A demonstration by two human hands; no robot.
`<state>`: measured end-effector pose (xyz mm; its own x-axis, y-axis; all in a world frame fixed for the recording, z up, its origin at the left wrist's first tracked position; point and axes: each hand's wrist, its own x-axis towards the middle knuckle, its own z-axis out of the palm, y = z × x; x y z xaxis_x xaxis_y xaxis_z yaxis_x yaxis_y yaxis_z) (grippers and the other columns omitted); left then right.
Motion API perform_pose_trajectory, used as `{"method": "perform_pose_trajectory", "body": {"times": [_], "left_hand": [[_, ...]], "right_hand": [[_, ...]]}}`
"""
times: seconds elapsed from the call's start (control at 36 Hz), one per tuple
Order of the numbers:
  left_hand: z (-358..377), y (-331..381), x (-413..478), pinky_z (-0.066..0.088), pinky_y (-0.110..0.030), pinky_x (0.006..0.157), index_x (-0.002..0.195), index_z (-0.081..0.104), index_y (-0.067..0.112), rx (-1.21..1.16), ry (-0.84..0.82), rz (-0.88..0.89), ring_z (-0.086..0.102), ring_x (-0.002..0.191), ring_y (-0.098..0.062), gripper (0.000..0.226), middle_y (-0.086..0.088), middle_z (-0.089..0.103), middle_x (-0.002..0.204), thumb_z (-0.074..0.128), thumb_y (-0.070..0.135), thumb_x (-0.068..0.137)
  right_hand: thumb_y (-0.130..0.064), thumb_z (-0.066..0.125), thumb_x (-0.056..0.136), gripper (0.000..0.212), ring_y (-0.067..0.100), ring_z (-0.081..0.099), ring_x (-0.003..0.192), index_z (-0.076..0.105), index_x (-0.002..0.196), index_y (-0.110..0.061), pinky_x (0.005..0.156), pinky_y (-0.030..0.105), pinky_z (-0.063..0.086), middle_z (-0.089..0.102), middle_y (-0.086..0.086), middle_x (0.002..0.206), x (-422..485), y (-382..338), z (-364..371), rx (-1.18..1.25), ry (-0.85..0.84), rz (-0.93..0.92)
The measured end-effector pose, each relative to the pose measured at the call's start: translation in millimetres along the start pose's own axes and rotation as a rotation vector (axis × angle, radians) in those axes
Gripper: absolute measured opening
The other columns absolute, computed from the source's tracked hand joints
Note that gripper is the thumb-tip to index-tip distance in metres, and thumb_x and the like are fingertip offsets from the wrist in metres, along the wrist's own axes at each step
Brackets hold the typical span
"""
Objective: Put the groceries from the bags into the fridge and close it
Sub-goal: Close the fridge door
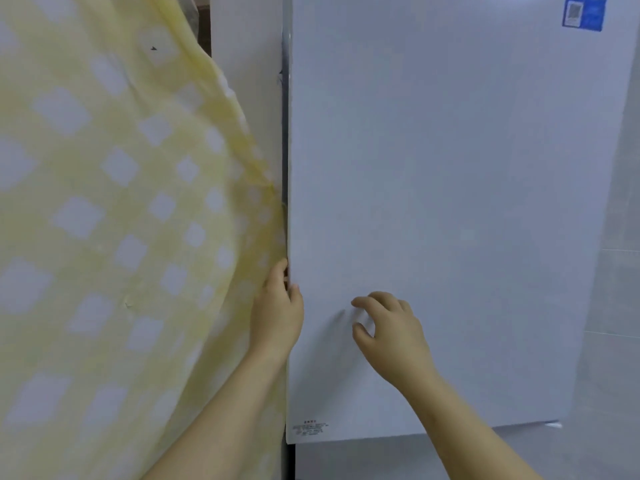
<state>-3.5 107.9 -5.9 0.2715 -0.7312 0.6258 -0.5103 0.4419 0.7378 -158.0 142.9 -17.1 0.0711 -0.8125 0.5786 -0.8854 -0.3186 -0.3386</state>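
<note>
A tall white fridge door [433,185] fills the middle and right of the head view, with its left edge running down the frame. My left hand [277,313] grips that left edge, fingers curled behind it and thumb on the front. My right hand [388,327] hovers at the door's front face with loosely curled fingers, holding nothing. No groceries or bags are in view. The fridge's inside is hidden.
A yellow cloth with white diamonds [114,220] hangs close on the left, touching the door edge. A blue sticker [583,12] sits at the door's top right. A second fridge door panel [398,459] shows below. Pale tiled wall [616,306] lies to the right.
</note>
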Motion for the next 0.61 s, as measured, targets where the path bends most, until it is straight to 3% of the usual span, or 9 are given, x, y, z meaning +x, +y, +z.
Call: {"method": "perform_pose_trajectory", "body": {"times": [0.14,0.22,0.28,0.42,0.47,0.53,0.56,0.61], "left_hand": [[21.8,-18.5,30.1,0.038,-0.024,0.078,0.135,0.042,0.015,0.047,-0.043,-0.03,0.055,0.111,-0.025,0.043,-0.004,0.057,0.127,0.039,0.007,0.093],[35.2,-26.7,47.2,0.042,-0.027,0.089,0.14,0.036,0.018,0.053,-0.101,-0.062,0.051,0.118,-0.024,0.054,-0.002,0.051,0.136,0.039,0.004,0.089],[44.2,-29.8,54.3,0.038,-0.031,0.101,0.146,0.024,0.019,0.061,-0.147,-0.082,0.043,0.128,-0.023,0.06,-0.002,0.04,0.146,0.039,0.006,0.09],[70.4,-37.1,62.9,0.022,-0.025,0.109,0.149,0.004,0.017,0.152,-0.241,-0.076,0.016,0.142,-0.016,0.066,0.003,0.002,0.157,0.038,0.008,0.094],[82.2,-42.6,66.1,0.015,-0.022,0.11,0.149,0.003,0.015,0.215,-0.272,-0.049,0.003,0.144,-0.012,0.066,0.006,-0.011,0.157,0.039,0.009,0.095],[93.3,-47.8,69.6,0.008,-0.022,0.113,0.149,0.001,0.014,0.267,-0.306,-0.033,-0.006,0.144,-0.012,0.068,0.005,-0.017,0.155,0.043,0.012,0.095],[97.4,-49.9,70.8,0.007,-0.023,0.113,0.149,-0.001,0.014,0.292,-0.316,-0.03,-0.007,0.144,-0.012,0.07,0.005,-0.019,0.155,0.044,0.014,0.095],[102.5,-53.0,72.1,0.009,-0.023,0.113,0.149,-0.003,0.014,0.336,-0.311,-0.027,-0.006,0.144,-0.013,0.074,0.004,-0.021,0.154,0.047,0.019,0.094]], "right_hand": [[-0.032,0.042,0.093,0.044,0.015,0.024,0.134,0.039,0.137,-0.032,0.106,0.028,0.022,0.031,-0.008,0.144,23.0,13.9,19.8,-0.119,-0.016,0.028],[-0.033,0.041,0.093,0.046,0.015,0.02,0.135,0.036,0.138,-0.034,0.107,0.028,0.019,0.028,-0.009,0.145,37.0,21.4,30.2,-0.131,-0.029,0.022],[-0.033,0.04,0.093,0.046,0.016,0.018,0.136,0.035,0.139,-0.034,0.108,0.028,0.018,0.026,-0.009,0.145,46.0,26.4,36.3,-0.132,-0.034,0.008],[-0.033,0.041,0.093,0.045,0.02,0.014,0.14,0.037,0.138,-0.032,0.111,0.033,0.014,0.022,-0.007,0.15,68.2,43.8,49.2,-0.183,-0.081,-0.031],[-0.03,0.053,0.087,0.042,0.027,0.03,0.135,0.051,0.129,-0.03,0.108,0.04,0.026,0.037,-0.002,0.144,74.4,49.8,54.0,-0.198,-0.07,-0.045],[-0.033,0.072,0.061,0.039,0.029,0.06,0.108,0.069,0.101,-0.029,0.086,0.042,0.049,0.061,0.001,0.118,80.8,59.0,60.4,-0.226,-0.006,-0.079],[-0.035,0.078,0.049,0.041,0.026,0.065,0.096,0.071,0.09,-0.031,0.077,0.038,0.053,0.066,-0.001,0.108,82.9,62.7,62.8,-0.269,-0.002,-0.076],[-0.037,0.083,0.04,0.044,0.022,0.066,0.089,0.072,0.083,-0.033,0.073,0.035,0.054,0.067,-0.004,0.104,86.0,68.3,67.9,-0.318,0.033,-0.089]]}}
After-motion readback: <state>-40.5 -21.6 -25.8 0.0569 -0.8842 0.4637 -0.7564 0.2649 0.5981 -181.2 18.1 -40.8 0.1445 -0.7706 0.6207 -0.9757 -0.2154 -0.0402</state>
